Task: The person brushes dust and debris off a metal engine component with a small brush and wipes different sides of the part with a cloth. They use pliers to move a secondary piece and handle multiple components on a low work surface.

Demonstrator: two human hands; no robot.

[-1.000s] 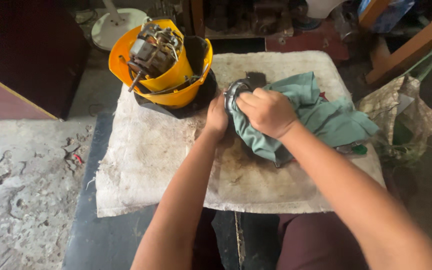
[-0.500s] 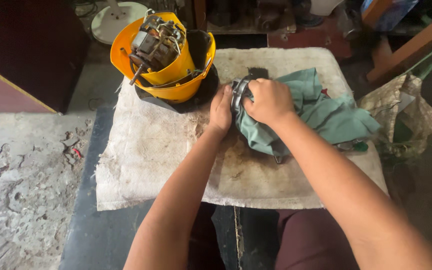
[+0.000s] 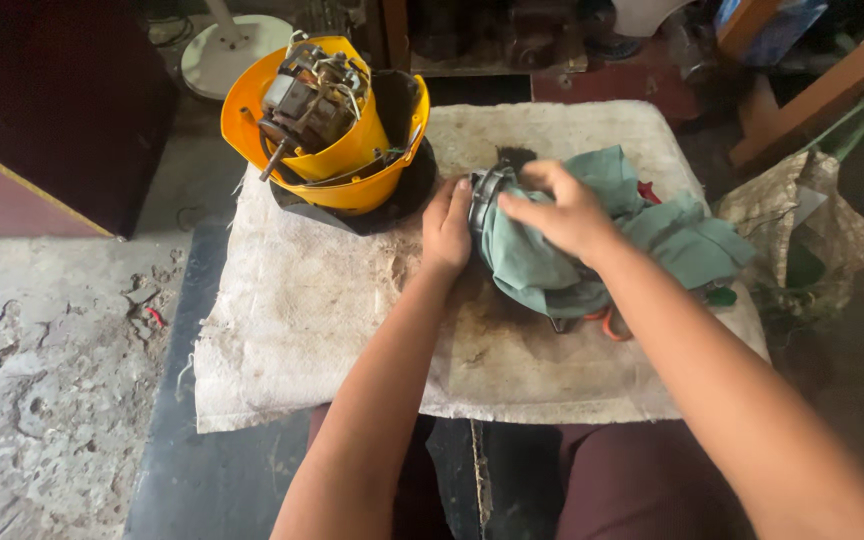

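Note:
My left hand [image 3: 447,228] presses against the side of a dark round metal part [image 3: 483,195] that is mostly wrapped in a green cloth [image 3: 664,240]. My right hand [image 3: 564,212] lies on top of the cloth, fingers spread and pushing it onto the part. Both rest on a dirty white sack cloth [image 3: 302,320] covering a small table. Most of the metal part is hidden under the cloth and my hands.
A yellow plastic housing [image 3: 352,160] holding an electric motor [image 3: 307,100] stands at the back left on a black base. A crumpled bag [image 3: 802,230] sits to the right, wooden pieces [image 3: 812,95] behind it. Cracked concrete floor [image 3: 32,380] lies left.
My right hand has slid a little to the right over the green cloth, its fingers now spread. The view has shifted slightly; my left hand stays against the part.

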